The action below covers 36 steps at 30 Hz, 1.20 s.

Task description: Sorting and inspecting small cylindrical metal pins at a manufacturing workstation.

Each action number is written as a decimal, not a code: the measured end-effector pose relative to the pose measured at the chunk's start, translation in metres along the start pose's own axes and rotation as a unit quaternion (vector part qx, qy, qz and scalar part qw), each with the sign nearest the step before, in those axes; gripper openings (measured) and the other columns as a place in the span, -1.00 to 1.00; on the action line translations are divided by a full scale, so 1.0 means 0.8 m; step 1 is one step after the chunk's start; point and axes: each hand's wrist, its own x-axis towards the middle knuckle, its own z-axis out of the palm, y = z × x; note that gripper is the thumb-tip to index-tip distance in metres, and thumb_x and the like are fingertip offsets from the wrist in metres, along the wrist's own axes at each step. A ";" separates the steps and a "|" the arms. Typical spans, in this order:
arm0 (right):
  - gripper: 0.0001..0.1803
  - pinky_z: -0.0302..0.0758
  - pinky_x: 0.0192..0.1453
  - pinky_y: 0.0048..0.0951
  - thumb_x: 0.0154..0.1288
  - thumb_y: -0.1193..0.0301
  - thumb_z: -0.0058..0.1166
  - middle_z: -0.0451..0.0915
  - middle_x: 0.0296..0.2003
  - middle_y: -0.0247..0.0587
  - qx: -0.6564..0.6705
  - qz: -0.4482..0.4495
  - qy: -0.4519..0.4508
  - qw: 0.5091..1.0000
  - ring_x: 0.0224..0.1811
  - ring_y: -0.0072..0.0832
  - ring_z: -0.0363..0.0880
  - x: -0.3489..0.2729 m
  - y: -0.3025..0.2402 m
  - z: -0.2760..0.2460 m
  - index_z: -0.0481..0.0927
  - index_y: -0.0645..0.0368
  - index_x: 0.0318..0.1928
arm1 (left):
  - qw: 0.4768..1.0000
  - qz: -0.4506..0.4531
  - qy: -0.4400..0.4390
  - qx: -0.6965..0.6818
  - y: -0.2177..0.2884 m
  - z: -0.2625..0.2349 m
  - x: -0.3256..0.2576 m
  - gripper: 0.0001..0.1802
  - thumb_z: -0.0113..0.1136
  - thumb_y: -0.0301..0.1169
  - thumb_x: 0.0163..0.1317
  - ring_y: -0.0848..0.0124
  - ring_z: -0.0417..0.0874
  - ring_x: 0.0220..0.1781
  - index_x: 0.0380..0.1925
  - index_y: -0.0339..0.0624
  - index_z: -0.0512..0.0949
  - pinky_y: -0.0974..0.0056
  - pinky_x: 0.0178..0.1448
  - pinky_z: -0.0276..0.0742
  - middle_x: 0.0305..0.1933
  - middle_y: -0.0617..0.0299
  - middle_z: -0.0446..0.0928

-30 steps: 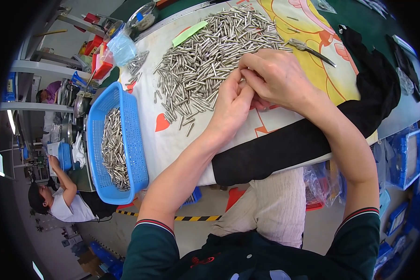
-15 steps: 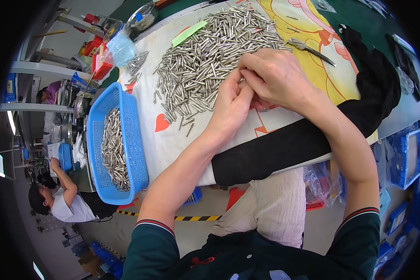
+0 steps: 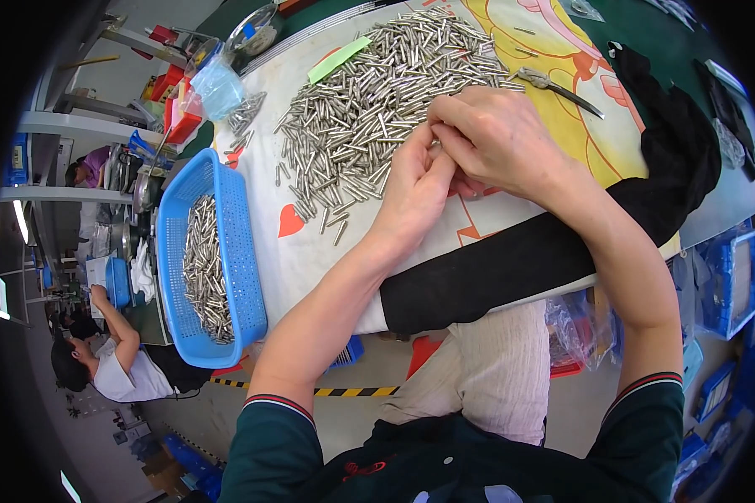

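Observation:
My left hand (image 3: 419, 189) and my right hand (image 3: 499, 138) meet over the near right side of a heap of small silvery metal pins (image 3: 369, 109). Both are closed, fingers pressed together and overlapping. Whatever they hold is hidden behind the fingers and too small to name. The pins lie loose on a white printed cloth (image 3: 268, 268), a few of them apart from the heap near my left wrist. To the left stands a blue plastic basket (image 3: 247, 251) partly filled with similar pins.
Pliers (image 3: 558, 88) with a dark handle lie right of the heap. A green strip (image 3: 340, 60) rests on the pins. Black fabric (image 3: 495, 272) runs along the table's near edge. A small plastic bag of pins (image 3: 245, 111) sits behind the basket. A co-worker (image 3: 126, 369) sits at far left.
My hands stay joined in nearly the same place. The co-worker at the left has shifted their head slightly.

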 end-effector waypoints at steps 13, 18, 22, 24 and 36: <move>-0.89 0.48 -0.42 -0.13 0.04 0.44 -0.02 0.57 -0.58 -0.09 -0.017 0.002 -0.013 1.000 -0.47 -0.11 0.58 0.000 -0.001 -0.002 0.48 0.23 -0.51 | 1.000 0.002 -0.012 0.007 0.000 -0.002 0.002 -0.78 -0.15 -0.37 0.40 0.48 0.61 -0.39 -0.11 -0.28 0.37 0.43 -0.23 0.50 -0.37 0.19 0.58; -0.90 0.48 -0.44 -0.13 0.03 0.45 -0.02 0.56 -0.59 -0.08 -0.018 0.002 -0.015 1.000 -0.49 -0.11 0.58 0.000 -0.001 -0.002 0.48 0.22 -0.50 | 1.000 -0.001 -0.008 0.020 0.002 0.000 0.000 -0.80 -0.14 -0.43 0.36 0.50 0.59 -0.40 -0.10 -0.28 0.37 0.44 -0.24 0.47 -0.37 0.19 0.58; -0.91 0.47 -0.44 -0.13 0.02 0.45 -0.02 0.56 -0.60 -0.08 -0.020 0.002 -0.022 1.000 -0.50 -0.10 0.58 0.000 0.001 -0.002 0.48 0.22 -0.49 | 1.000 -0.007 -0.005 0.024 0.005 0.003 0.000 -0.78 -0.14 -0.50 0.28 0.53 0.57 -0.41 -0.08 -0.27 0.36 0.46 -0.24 0.44 -0.38 0.20 0.58; -0.91 0.47 -0.44 -0.13 0.01 0.45 -0.02 0.56 -0.60 -0.08 -0.023 -0.001 -0.022 0.999 -0.50 -0.11 0.58 -0.001 0.002 -0.002 0.49 0.22 -0.48 | 1.000 -0.008 -0.005 0.024 0.006 0.004 -0.001 -0.77 -0.14 -0.51 0.27 0.52 0.57 -0.41 -0.08 -0.27 0.36 0.46 -0.24 0.44 -0.38 0.20 0.58; -0.90 0.47 -0.46 -0.14 0.00 0.45 -0.01 0.56 -0.61 -0.09 -0.021 -0.004 -0.015 1.000 -0.51 -0.12 0.57 0.000 0.002 -0.001 0.48 0.22 -0.48 | 1.000 0.001 -0.011 0.020 -0.001 0.000 0.002 -0.80 -0.11 -0.46 0.33 0.47 0.62 -0.36 -0.08 -0.29 0.35 0.43 -0.23 0.49 -0.33 0.16 0.59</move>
